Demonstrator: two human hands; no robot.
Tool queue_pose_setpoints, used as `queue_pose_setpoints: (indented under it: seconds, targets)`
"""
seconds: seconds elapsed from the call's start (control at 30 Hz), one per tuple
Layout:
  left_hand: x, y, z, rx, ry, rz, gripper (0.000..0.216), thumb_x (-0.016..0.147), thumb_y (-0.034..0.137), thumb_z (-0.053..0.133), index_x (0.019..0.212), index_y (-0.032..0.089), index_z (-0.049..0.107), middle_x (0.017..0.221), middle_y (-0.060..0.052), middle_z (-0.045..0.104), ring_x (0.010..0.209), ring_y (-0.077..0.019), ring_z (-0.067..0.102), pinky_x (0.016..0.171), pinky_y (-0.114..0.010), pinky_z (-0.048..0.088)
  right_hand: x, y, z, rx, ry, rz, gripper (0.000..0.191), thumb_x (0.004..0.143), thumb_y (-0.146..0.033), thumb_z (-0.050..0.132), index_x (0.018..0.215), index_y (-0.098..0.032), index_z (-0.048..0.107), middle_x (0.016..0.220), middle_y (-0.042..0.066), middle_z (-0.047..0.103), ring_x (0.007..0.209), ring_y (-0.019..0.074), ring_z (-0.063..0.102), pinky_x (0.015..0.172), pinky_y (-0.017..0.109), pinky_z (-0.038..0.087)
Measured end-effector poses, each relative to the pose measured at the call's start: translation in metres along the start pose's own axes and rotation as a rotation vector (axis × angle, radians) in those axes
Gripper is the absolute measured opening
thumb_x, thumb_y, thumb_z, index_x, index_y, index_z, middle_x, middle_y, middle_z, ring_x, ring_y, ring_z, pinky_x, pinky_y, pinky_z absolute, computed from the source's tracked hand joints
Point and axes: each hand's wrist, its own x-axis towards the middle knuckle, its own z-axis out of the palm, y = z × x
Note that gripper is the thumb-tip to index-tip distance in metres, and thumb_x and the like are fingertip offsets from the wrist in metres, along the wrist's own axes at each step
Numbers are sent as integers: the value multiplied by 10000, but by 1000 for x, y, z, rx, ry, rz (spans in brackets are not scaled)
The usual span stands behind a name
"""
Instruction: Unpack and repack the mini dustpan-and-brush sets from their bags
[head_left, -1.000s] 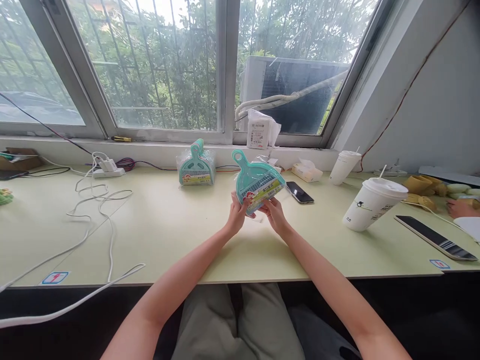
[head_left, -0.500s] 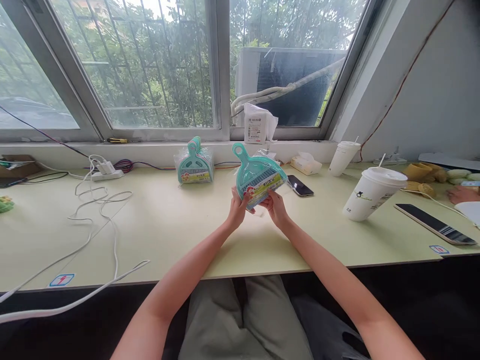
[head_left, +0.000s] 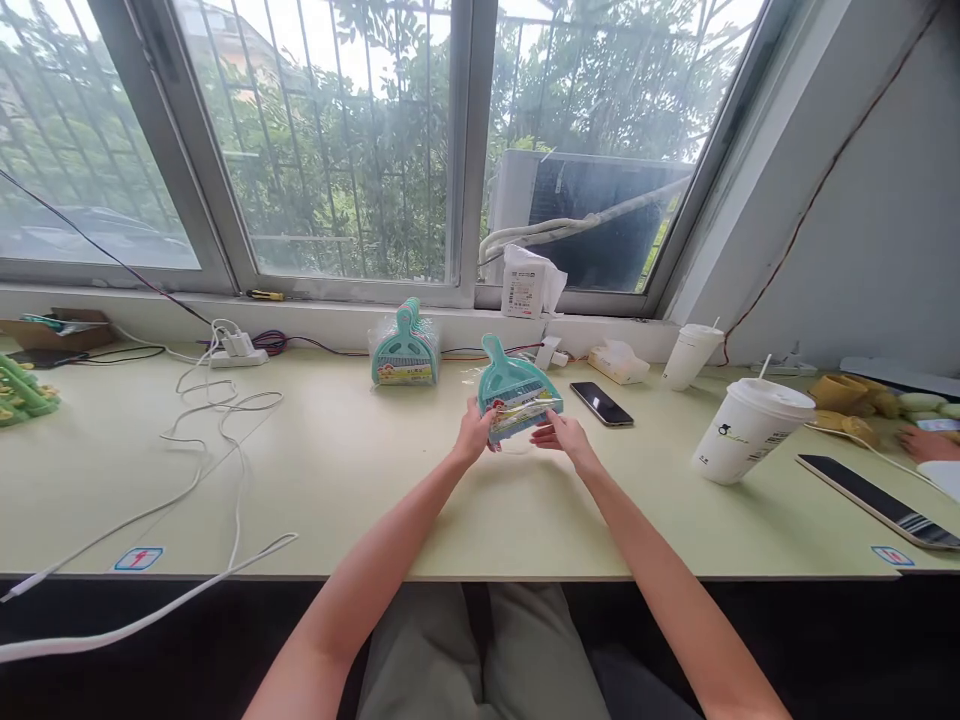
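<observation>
A green dustpan and brush set point(head_left: 517, 385) in clear plastic wrapping is held up over the table, its handle pointing up and a little to the left. My left hand point(head_left: 474, 432) grips its lower left side, the thumb on the front. At the lower right corner, my right hand point(head_left: 561, 436) has its thumb against the package, with the other fingers reaching under the bottom edge. Light glares off the wrapping across the printed label. Behind and to the left, several more wrapped green dustpan sets point(head_left: 405, 350) stand stacked together by the wall.
A black phone point(head_left: 601, 404), a tissue pack point(head_left: 618, 362) and two white cups, the nearer one large point(head_left: 750, 435), are on the right. A tablet-like device point(head_left: 877, 500) lies beyond. White cables point(head_left: 225, 450) sprawl on the left. Another person's hand point(head_left: 924, 443) shows at far right.
The camera view has tilted upward. The package has tipped back and dropped slightly towards the table. My right hand's fingers have straightened under its lower corner; my left hand keeps its hold.
</observation>
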Motion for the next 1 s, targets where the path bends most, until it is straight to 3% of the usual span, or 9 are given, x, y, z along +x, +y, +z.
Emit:
queue_pose_setpoints:
  seconds: [0.07, 0.13, 0.23, 0.33, 0.43, 0.53, 0.63, 0.83, 1.0]
  targets:
    - [11, -3, -13, -39, 50, -182, 539, 792, 294, 579, 1265, 184, 346, 905, -72, 627, 465, -132, 580, 393, -237, 412, 3, 8, -8, -357, 159, -199, 264, 924, -304, 467, 962, -111, 644, 886, 158, 692, 782, 242, 695, 751, 387, 566]
    - [19, -4, -27, -96, 73, -332, 545, 786, 247, 585, 1278, 162, 366, 832, -59, 627, 485, -129, 582, 395, -212, 393, 7, 17, -13, -673, 247, -478, 315, 868, -121, 444, 1123, -155, 627, 1171, 164, 633, 1045, 272, 641, 885, 422, 520]
    - [21, -1, -43, -150, 47, -436, 400, 829, 201, 512, 1214, 112, 448, 705, -42, 610, 438, -94, 529, 377, -178, 362, 11, 28, -13, -960, 148, -780, 670, 761, 41, 394, 1334, -289, 504, 1476, 61, 413, 1366, 270, 383, 1079, 514, 350]
    - [16, 4, -48, -193, -35, -473, 326, 852, 172, 455, 1166, 89, 486, 676, -59, 626, 398, -71, 475, 346, -156, 334, 14, 31, -6, -931, 89, -888, 686, 823, -22, 414, 1440, -316, 355, 1491, 39, 399, 1396, 239, 338, 1117, 533, 279]
    - [11, 5, -47, -259, -151, -520, 326, 870, 178, 439, 1177, 74, 472, 736, -103, 669, 390, -59, 454, 319, -138, 303, 19, 28, -3, -707, 118, -907, 497, 897, -199, 475, 1386, -283, 444, 1393, 59, 520, 1305, 233, 457, 1057, 459, 379]
    - [10, 3, -47, -276, -209, -550, 348, 877, 191, 453, 1199, 62, 465, 773, -130, 686, 382, -49, 433, 307, -129, 282, 23, 25, -8, -530, 69, -853, 232, 904, -346, 519, 1038, -283, 697, 1147, 38, 681, 1082, 233, 611, 934, 399, 465]
    - [11, 2, -51, -274, -292, -539, 367, 866, 211, 507, 1205, 72, 490, 803, -138, 692, 405, -49, 451, 314, -120, 292, 24, 24, -13, -422, 40, -769, 247, 856, -446, 580, 805, -265, 739, 957, 43, 730, 953, 237, 646, 865, 378, 472]
    - [8, 4, -53, -257, -415, -448, 401, 827, 233, 593, 1187, 73, 517, 857, -131, 696, 448, -43, 479, 360, -118, 344, 25, 26, -11, -269, 67, -579, 405, 716, -606, 652, 754, -213, 742, 867, 84, 718, 878, 247, 633, 705, 319, 441]
    - [0, 9, -44, -135, -438, -369, 481, 746, 253, 653, 1164, 73, 495, 821, -141, 702, 485, -81, 548, 394, -158, 350, 29, 31, -10, -183, 96, -587, 430, 755, -597, 624, 883, -215, 774, 866, 84, 685, 817, 214, 618, 646, 291, 441]
